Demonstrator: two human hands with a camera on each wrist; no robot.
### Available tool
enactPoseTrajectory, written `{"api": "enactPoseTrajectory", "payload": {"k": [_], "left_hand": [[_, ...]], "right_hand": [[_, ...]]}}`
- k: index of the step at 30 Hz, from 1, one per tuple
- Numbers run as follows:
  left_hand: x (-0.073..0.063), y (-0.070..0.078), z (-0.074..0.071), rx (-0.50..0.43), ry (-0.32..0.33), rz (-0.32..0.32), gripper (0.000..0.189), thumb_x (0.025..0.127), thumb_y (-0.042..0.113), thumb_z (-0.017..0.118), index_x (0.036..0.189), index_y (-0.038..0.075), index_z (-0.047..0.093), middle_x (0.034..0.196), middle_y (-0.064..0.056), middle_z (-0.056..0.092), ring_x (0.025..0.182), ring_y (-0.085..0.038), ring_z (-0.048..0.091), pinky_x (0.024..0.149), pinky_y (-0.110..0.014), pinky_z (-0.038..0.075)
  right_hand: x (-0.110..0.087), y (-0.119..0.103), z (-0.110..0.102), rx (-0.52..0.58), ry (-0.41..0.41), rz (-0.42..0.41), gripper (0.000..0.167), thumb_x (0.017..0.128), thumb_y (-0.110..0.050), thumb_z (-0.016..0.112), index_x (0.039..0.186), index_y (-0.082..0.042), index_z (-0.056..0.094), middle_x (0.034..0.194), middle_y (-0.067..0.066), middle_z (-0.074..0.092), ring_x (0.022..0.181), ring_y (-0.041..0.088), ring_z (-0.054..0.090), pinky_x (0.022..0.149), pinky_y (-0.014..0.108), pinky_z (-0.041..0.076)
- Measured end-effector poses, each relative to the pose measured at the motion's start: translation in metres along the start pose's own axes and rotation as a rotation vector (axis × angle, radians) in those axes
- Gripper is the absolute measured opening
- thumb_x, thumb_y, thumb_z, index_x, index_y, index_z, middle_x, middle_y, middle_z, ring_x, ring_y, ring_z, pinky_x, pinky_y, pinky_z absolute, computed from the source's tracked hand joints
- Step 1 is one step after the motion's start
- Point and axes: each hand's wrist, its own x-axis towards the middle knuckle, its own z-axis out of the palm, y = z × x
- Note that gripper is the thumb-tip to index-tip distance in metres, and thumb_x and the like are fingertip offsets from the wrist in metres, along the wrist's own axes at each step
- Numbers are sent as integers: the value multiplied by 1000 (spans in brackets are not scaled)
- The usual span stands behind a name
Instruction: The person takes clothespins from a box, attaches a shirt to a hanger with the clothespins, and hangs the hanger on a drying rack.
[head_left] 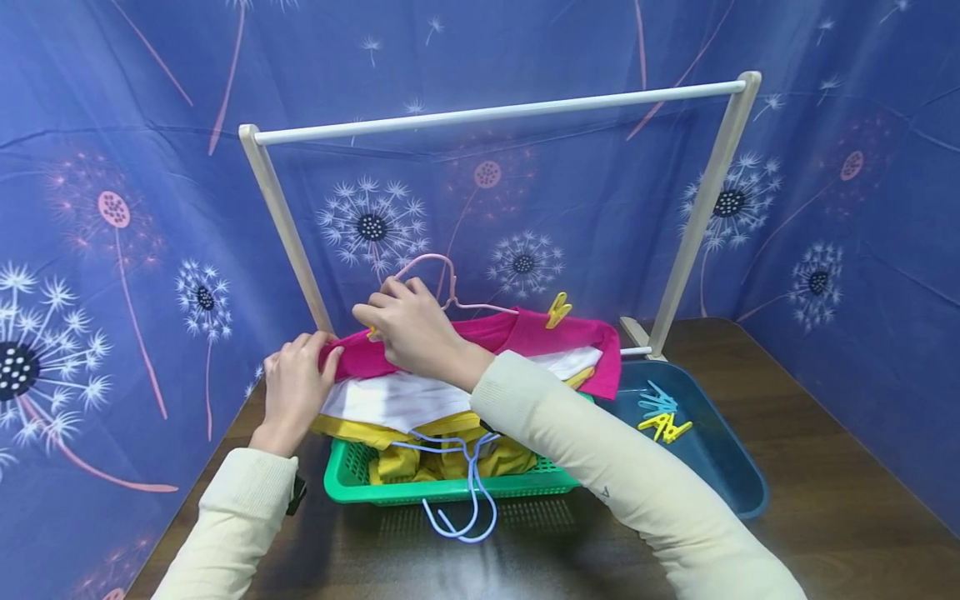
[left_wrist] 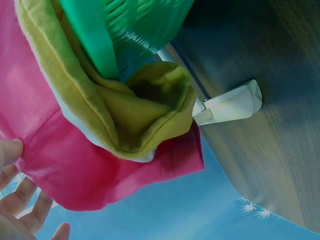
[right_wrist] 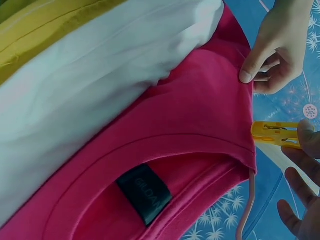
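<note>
A magenta T-shirt [head_left: 592,340] hangs on a pink hanger [right_wrist: 244,215] whose hook stands up behind it. My left hand [head_left: 296,385] pinches the shirt's left shoulder edge between thumb and fingers. Just beside it, my right hand [head_left: 422,332] pinches a yellow clothespin [right_wrist: 274,133], its tip at the shirt's shoulder edge near the collar. Another yellow clothespin [head_left: 558,310] is clipped on the opposite shoulder. Beneath the magenta shirt lie a white garment [head_left: 401,400] and a yellow garment [head_left: 405,461], piled on a green basket [head_left: 517,486].
Light-blue hangers [head_left: 472,482] poke out over the basket's front rim. A dark blue tray [head_left: 723,471] at right holds yellow clothespins [head_left: 664,427] and blue clothespins [head_left: 657,400]. A garment rack [head_left: 495,115] with a white top bar stands behind, before a dandelion-print curtain [head_left: 517,50].
</note>
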Motion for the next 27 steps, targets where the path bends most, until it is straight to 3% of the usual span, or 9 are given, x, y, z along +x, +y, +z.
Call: {"api": "enactPoseTrajectory", "payload": {"k": [8,15,27], "left_hand": [[0,1,-2,6,5,11,14,87,19,61,94,7,63,88,-17,65,79,-39,57,76,-58,36],[-2,2,-2,6,-11,5,15,87,20,61,95,7,63,90,-16,64,80,-39,57,78,-58,36],[-2,1,-2,2,-7,12,15,87,18,62,94,6,63,88,-16,64,79,-39,57,77,-57,36]], "right_hand": [[9,-1,0,-11,-30,33,10,80,-17,65,84,-18,56,79,-7,61,84,15,49,71,30,38],[12,2,2,18,-112,99,13,81,-19,65,84,-19,53,78,-8,58,87,14,47,71,29,38],[14,-1,11,-21,-174,108,9,83,-20,63,90,-21,57,82,-8,61,89,14,46,76,30,39]]}}
